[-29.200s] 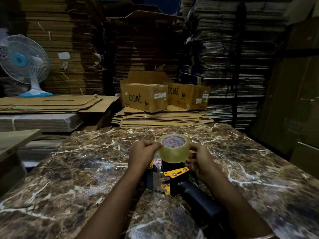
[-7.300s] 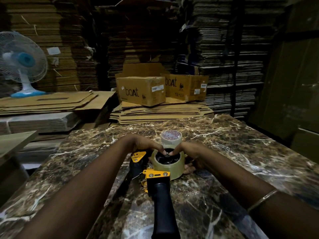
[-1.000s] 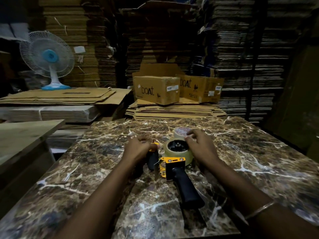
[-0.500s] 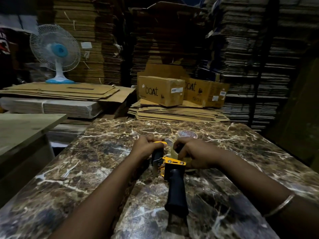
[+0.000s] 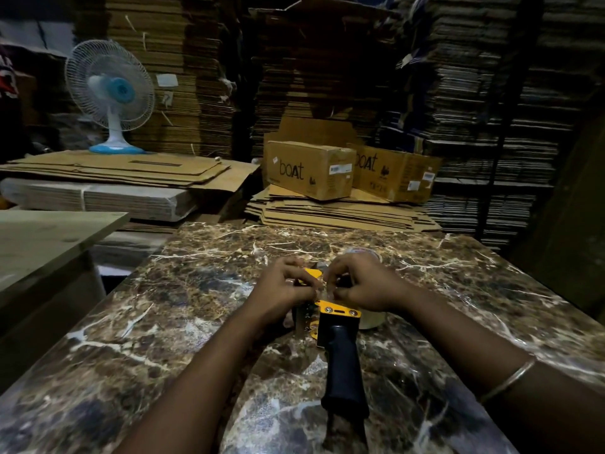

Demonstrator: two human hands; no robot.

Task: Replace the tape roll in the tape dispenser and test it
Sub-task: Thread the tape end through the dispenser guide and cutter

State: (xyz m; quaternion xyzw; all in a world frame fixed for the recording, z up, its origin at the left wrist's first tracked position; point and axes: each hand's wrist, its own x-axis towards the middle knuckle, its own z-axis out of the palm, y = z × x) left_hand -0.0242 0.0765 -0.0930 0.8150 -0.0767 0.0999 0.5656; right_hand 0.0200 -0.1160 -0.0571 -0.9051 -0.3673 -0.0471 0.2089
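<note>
Stacks of flattened cardboard fill the dim background from edge to edge, their upper rows lost in shadow and cut off by the frame. In front of them spreads one brown marble table, its near edge out of view. Two cartons marked "boat" sit on a low pile of flat sheets beyond the table, the right one partly hidden behind the left. One white and blue fan stands on cardboard at the far left. On the table lies one tape dispenser, black handle pointing toward the viewer, yellow plate near its head; its front end is covered by both hands. The tape roll mounted on it shows only as a pale edge below the right wrist, and a second roll is barely visible beyond the right knuckles. The left hand and right hand meet over the dispenser head, fingers curled, fingertips pinching what looks like a clear tape end between them, hard to make out. One thin bangle circles the right forearm.
</note>
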